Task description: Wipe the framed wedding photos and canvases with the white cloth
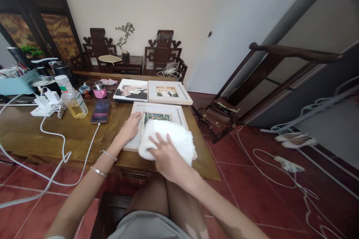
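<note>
A white-framed photo lies flat on the wooden table in front of me. My left hand rests flat on the frame's left edge, fingers stretched out. My right hand presses a folded white towel onto the lower part of the frame, fingers spread over the cloth. The towel hides most of the picture's lower half.
Behind it lie a second white-framed photo and an unframed print. A phone on a white cable, a bottle of yellow liquid, a pink cup and a power strip sit to the left. Cables cross the red tiled floor.
</note>
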Demonstrator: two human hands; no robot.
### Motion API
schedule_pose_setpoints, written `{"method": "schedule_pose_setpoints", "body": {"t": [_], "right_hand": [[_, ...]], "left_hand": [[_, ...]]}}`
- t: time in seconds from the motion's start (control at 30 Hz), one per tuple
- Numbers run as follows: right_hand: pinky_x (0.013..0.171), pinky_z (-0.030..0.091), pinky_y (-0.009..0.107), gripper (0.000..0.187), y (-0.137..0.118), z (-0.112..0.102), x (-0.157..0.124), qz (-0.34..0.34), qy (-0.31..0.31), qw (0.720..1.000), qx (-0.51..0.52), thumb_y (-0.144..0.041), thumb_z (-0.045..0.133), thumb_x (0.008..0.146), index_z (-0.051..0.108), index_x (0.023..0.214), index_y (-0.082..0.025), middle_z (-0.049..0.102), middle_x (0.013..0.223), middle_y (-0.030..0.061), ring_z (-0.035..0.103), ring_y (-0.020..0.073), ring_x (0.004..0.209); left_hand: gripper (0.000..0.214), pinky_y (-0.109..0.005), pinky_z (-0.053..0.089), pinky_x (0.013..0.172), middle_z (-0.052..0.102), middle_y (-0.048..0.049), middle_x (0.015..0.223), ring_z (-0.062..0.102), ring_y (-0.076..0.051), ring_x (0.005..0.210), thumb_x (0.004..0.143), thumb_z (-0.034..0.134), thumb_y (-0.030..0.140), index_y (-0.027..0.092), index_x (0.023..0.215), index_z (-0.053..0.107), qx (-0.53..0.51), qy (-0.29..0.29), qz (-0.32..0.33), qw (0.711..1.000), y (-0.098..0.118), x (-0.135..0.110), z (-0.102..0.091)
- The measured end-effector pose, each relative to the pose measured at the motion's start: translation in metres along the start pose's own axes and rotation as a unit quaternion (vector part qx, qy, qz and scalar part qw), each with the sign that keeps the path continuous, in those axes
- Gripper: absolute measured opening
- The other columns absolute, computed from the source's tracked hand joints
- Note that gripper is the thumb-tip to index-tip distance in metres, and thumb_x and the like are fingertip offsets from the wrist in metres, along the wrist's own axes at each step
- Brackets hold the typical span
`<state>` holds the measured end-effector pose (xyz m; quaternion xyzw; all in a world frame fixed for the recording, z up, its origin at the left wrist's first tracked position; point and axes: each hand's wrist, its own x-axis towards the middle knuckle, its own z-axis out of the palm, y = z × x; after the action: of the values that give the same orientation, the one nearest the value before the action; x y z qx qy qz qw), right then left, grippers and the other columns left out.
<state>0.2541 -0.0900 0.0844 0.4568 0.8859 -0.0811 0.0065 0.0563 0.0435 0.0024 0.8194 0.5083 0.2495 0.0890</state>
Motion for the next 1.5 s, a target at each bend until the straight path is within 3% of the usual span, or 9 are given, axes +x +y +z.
{"method": "schedule_pose_setpoints", "body": {"t": [0.1,0.2,0.43,0.53,0.87,1.0,1.2,1.3,1.5], "right_hand": [[0.111,0.013,0.066,0.051,-0.02,0.011,0.019,-0.024,0.028,0.999,0.004,-0.002,0.045,0.073,0.065,0.119,-0.011,0.039,0.148,0.0167,0.023,0.0424,0.139],[0.113,0.014,0.064,0.05,-0.018,0.016,0.011,-0.019,0.049,0.999,0.012,-0.001,0.045,0.071,0.067,0.115,-0.012,0.039,0.149,0.0152,0.023,0.0399,0.14],[0.114,0.022,0.058,0.053,0.051,0.02,-0.063,0.061,0.098,0.993,-0.012,0.004,0.04,0.061,0.072,0.099,-0.015,0.047,0.143,0.0107,0.029,0.0314,0.14],[0.115,0.025,0.054,0.053,0.077,0.023,-0.067,0.056,0.113,0.992,-0.021,0.003,0.038,0.061,0.071,0.097,-0.017,0.044,0.146,0.0062,0.026,0.0267,0.141],[0.113,0.022,0.054,0.054,0.14,0.002,0.064,0.129,0.134,0.982,-0.046,-0.001,0.04,0.075,0.061,0.123,-0.012,0.043,0.147,0.0122,0.025,0.0284,0.142],[0.11,0.021,0.059,0.052,0.127,0.004,0.052,0.087,0.105,0.989,-0.063,-0.001,0.04,0.074,0.063,0.12,-0.011,0.045,0.145,0.0142,0.025,0.0313,0.141],[0.113,0.023,0.054,0.057,0.061,-0.013,-0.044,0.021,0.006,1.0,-0.01,0.004,0.037,0.067,0.067,0.112,-0.014,0.047,0.144,0.0126,0.027,0.0288,0.141],[0.112,0.028,0.05,0.06,0.032,-0.025,-0.07,0.01,-0.052,0.998,0.034,0.003,0.037,0.065,0.067,0.113,-0.017,0.045,0.146,0.0104,0.027,0.027,0.141],[0.114,0.021,0.053,0.06,0.038,-0.002,-0.021,0.036,0.021,0.999,0.029,0.0,0.039,0.07,0.06,0.124,-0.013,0.046,0.144,0.0146,0.029,0.0291,0.14]], "left_hand": [[0.06,-0.041,0.033,0.114,0.046,-0.0137,0.144,0.038,-0.02,0.137,0.078,0.034,-0.003,0.011,0.134,0.048,0.001,-0.003,0.012,1.0,0.0,0.001,-0.003],[0.06,-0.041,0.034,0.114,0.047,-0.0135,0.144,0.039,-0.02,0.136,0.077,0.034,-0.003,0.011,0.134,0.049,0.005,-0.005,0.021,1.0,-0.001,0.002,-0.004],[0.063,-0.042,0.035,0.113,0.046,-0.0137,0.144,0.038,-0.022,0.137,0.075,0.035,-0.005,0.012,0.133,0.049,0.02,-0.008,0.019,1.0,0.0,0.001,-0.002],[0.061,-0.042,0.035,0.113,0.046,-0.014,0.143,0.038,-0.022,0.136,0.076,0.034,-0.005,0.011,0.132,0.049,0.031,-0.012,0.023,0.999,0.004,0.0,-0.005],[0.062,-0.042,0.034,0.114,0.045,-0.0144,0.144,0.037,-0.023,0.137,0.074,0.034,-0.007,0.011,0.132,0.05,0.03,-0.022,0.008,0.999,0.005,0.001,-0.009],[0.063,-0.043,0.032,0.114,0.044,-0.013,0.146,0.036,-0.021,0.138,0.075,0.035,-0.006,0.013,0.134,0.048,0.016,-0.009,-0.009,1.0,0.001,0.001,-0.003],[0.064,-0.041,0.032,0.114,0.043,-0.0143,0.146,0.035,-0.02,0.139,0.075,0.034,-0.007,0.012,0.134,0.047,0.012,-0.01,-0.008,1.0,0.0,0.001,-0.001],[0.062,-0.04,0.032,0.114,0.043,-0.0137,0.146,0.035,-0.021,0.138,0.076,0.034,-0.006,0.012,0.134,0.047,0.024,-0.019,0.002,1.0,0.003,0.001,-0.004],[0.065,-0.04,0.034,0.112,0.045,-0.0138,0.144,0.037,-0.022,0.137,0.073,0.035,-0.008,0.012,0.133,0.048,0.034,-0.027,0.023,0.999,0.004,0.002,-0.007]]}}
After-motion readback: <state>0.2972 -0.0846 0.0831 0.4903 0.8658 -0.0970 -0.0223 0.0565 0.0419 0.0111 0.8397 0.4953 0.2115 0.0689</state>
